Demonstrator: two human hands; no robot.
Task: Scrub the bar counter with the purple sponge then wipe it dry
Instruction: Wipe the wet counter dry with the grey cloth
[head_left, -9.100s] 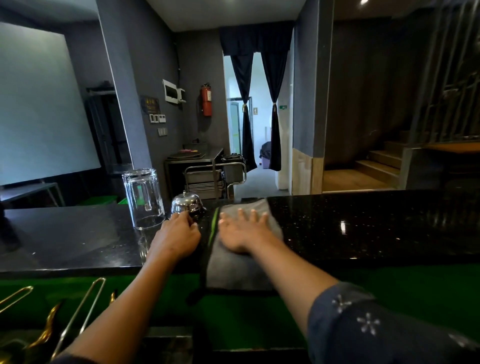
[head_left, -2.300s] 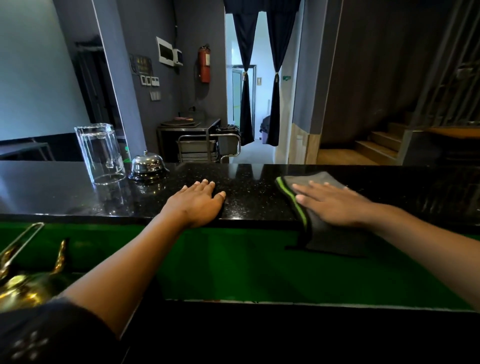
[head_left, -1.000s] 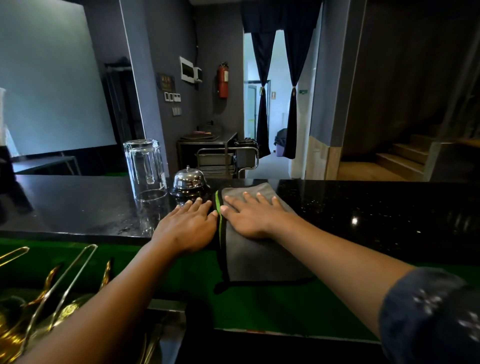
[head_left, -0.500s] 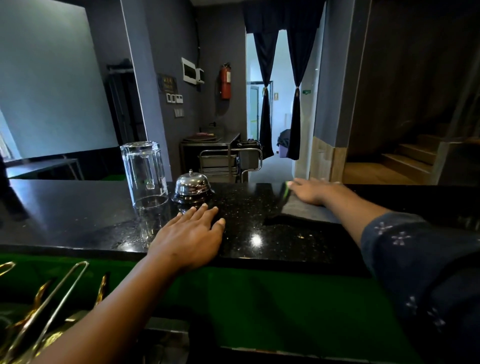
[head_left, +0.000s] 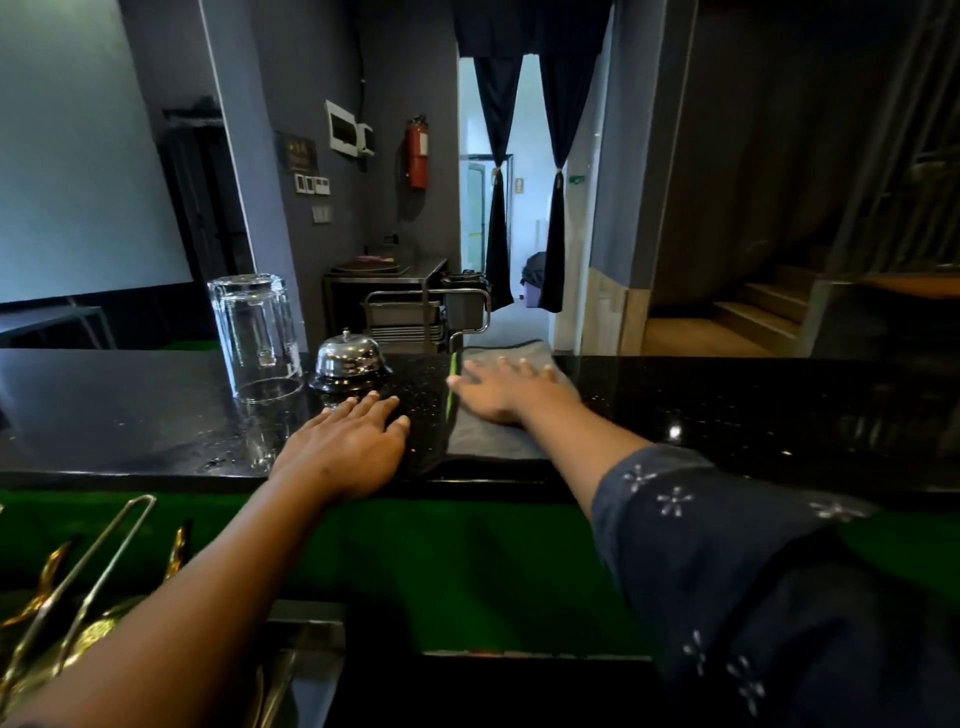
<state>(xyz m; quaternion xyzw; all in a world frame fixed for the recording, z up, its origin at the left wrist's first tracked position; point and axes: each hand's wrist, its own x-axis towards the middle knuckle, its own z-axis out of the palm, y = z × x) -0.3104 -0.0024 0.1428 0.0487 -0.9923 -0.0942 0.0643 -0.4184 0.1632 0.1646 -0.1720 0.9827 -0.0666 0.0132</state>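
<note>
On the desk (head_left: 727, 410) at mid-frame, your right hand (head_left: 506, 392) lies flat on the cloth (head_left: 488, 441), right of centre. Your left hand (head_left: 348, 447) rests on the desk just left of the cloth, near the front edge. Behind it sits the bell (head_left: 349, 359), with the upturned glass (head_left: 257, 338) just left of the bell.
</note>
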